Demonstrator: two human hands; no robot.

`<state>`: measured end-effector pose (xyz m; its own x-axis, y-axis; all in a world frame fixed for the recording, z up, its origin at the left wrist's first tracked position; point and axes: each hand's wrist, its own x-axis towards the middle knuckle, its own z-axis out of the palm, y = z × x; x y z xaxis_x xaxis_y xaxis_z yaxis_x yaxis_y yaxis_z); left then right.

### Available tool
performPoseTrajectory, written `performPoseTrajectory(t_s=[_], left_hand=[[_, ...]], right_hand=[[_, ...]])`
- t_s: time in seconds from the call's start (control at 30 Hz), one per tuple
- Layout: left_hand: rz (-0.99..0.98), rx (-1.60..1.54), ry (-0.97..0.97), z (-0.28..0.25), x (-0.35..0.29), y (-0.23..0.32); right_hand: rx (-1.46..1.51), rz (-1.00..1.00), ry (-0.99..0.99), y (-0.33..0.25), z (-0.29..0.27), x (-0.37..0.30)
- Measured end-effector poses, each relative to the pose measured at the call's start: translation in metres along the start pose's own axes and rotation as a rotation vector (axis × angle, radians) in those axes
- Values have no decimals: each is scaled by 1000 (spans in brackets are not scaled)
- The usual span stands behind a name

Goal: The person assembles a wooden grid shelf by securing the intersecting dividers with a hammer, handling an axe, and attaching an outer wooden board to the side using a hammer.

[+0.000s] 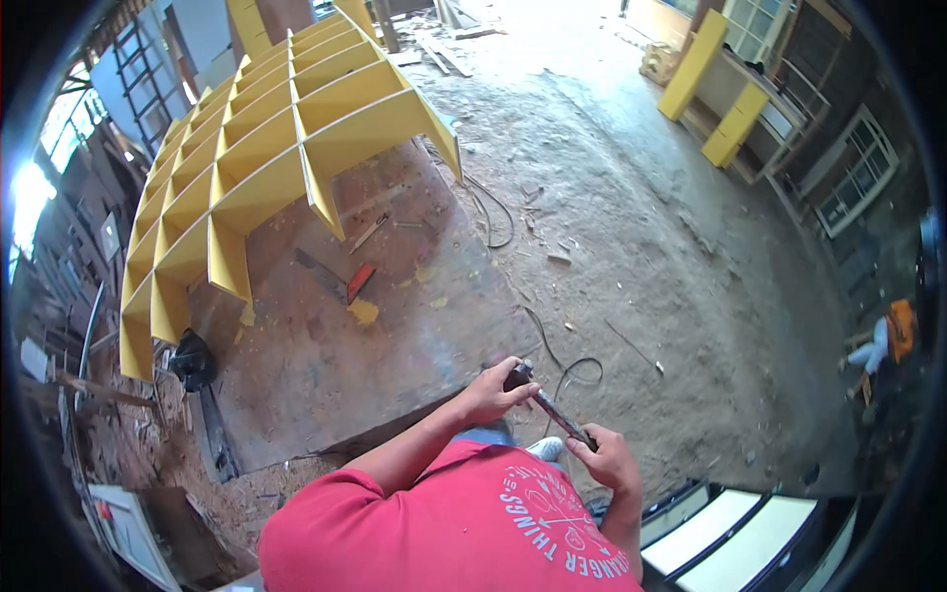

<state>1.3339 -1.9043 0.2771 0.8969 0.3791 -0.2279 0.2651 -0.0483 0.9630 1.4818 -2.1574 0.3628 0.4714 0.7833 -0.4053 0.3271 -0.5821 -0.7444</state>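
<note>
In front of my body I hold a hammer (558, 412) slantwise, beside the near right corner of a worn wooden work table (395, 345). My left hand (487, 397) is closed around its upper end, just by the metal head. My right hand (611, 461) grips the lower part of the handle. On the table top lies a flat tool with a dark blade and a red handle (361, 282). A large yellow lattice of slotted boards (261, 143) rests over the far and left side of the table.
A black cable (582, 370) loops on the dusty floor right of the table. Something black and bag-like (192, 361) sits at the table's left edge. Yellow boards (735, 125) and a window frame (860, 170) stand far right. Pale panels (735, 533) lie near right.
</note>
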Motion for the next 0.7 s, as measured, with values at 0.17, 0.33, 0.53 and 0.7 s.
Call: performPoseTrajectory(t_s=[0.17, 0.33, 0.53, 0.7], left_hand=[[12, 52, 215, 0, 89, 78], [13, 18, 382, -15, 203, 64], [-16, -45, 403, -22, 374, 44], [-37, 125, 376, -82, 495, 136]], right_hand=[[-171, -128, -119, -10, -127, 111], [-215, -220, -214, -10, -191, 232], [-349, -188, -280, 9, -278, 387], [-254, -185, -308, -10, -367, 513]])
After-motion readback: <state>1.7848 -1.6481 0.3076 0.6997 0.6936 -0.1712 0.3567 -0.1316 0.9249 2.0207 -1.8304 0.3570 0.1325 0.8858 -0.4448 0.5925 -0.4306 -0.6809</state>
